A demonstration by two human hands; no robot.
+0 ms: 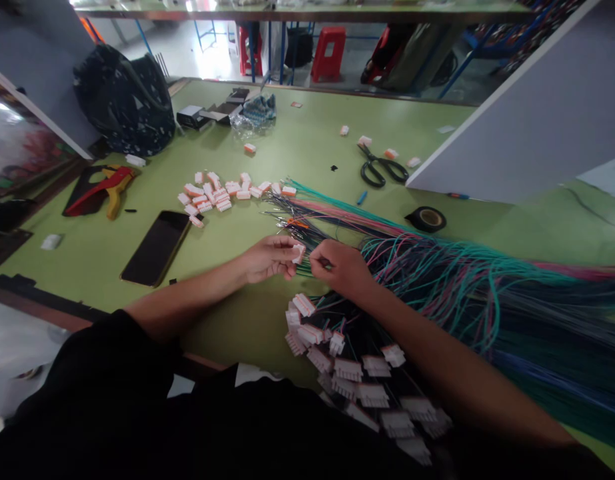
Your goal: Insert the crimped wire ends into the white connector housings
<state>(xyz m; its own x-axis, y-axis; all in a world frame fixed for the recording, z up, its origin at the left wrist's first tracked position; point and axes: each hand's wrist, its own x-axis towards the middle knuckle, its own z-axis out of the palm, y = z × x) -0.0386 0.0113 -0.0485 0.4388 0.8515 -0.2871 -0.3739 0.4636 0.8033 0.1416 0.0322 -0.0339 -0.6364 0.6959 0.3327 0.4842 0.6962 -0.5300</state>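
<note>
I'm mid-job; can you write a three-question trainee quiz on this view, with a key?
1. Multiple choice: which hand holds the small white-and-orange plastic connector?
a) the bare left hand
b) the bare right hand

2. True or false: the black-handled scissors lie left of the dark rectangular phone in this view.

3. Fill in the blank: beyond the phone, toward the left edge, the two-coloured hand tool is red and ____.

Key: 1. a; 2. False, the scissors lie to the phone's right; 3. yellow.

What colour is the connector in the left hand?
The connector looks mostly white, best seen in the head view.
</note>
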